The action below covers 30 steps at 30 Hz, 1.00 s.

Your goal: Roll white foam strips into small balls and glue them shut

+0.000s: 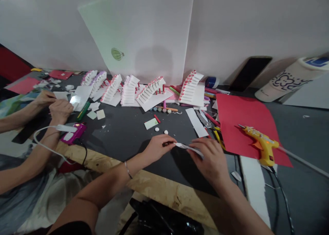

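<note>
A strip of white paper is stretched between my two hands above the dark table. My left hand pinches its narrow, rolled-looking end between thumb and fingertips. At the wider end, my right hand grips the strip with thumb below and fingers over it. Just beyond my left hand lie two small white round pieces, a pale green card and a short red rolled stick. A flat white paper strip rests past my right hand, beside scissors.
Several small white paper staircases stand along the back. At right, a yellow glue gun lies on red paper, near a phone and a tumbler. A co-worker's hands and a purple power adapter are at left.
</note>
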### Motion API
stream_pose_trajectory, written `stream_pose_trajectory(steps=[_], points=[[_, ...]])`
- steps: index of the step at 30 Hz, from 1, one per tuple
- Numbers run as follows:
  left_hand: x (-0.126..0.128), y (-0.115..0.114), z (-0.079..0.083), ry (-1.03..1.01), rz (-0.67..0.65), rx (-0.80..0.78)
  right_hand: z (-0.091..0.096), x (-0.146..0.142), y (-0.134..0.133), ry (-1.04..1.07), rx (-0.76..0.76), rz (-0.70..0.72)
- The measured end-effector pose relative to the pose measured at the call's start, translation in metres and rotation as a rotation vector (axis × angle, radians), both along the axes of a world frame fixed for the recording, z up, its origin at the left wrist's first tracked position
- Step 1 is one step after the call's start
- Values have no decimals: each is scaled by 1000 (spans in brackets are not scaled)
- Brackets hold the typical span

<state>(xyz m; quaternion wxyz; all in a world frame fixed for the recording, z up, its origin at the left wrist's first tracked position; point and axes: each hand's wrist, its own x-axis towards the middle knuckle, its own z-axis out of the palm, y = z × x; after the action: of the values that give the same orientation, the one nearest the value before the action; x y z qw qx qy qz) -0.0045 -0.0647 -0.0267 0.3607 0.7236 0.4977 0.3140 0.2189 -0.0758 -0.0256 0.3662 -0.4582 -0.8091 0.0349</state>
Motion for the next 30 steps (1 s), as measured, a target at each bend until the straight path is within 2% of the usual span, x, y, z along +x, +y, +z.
stream_pose_trajectory(steps=[2,5,9,12,18,30], points=[[-1,-6,-2,56,-53,42,-6,-11,-5,-127,-71,79],[-6,-12,-9,176,-93,146,-15,-21,-8,-240,-158,89],[-12,-13,-19,336,-129,269,-23,-17,-3,-232,-200,56],[-12,-10,-20,357,-134,252,-26,-10,2,-214,-223,68],[-11,-8,-13,367,-99,138,-25,-8,8,-279,-164,83],[-10,-14,-15,404,-214,316,-22,-6,4,-365,-126,126]])
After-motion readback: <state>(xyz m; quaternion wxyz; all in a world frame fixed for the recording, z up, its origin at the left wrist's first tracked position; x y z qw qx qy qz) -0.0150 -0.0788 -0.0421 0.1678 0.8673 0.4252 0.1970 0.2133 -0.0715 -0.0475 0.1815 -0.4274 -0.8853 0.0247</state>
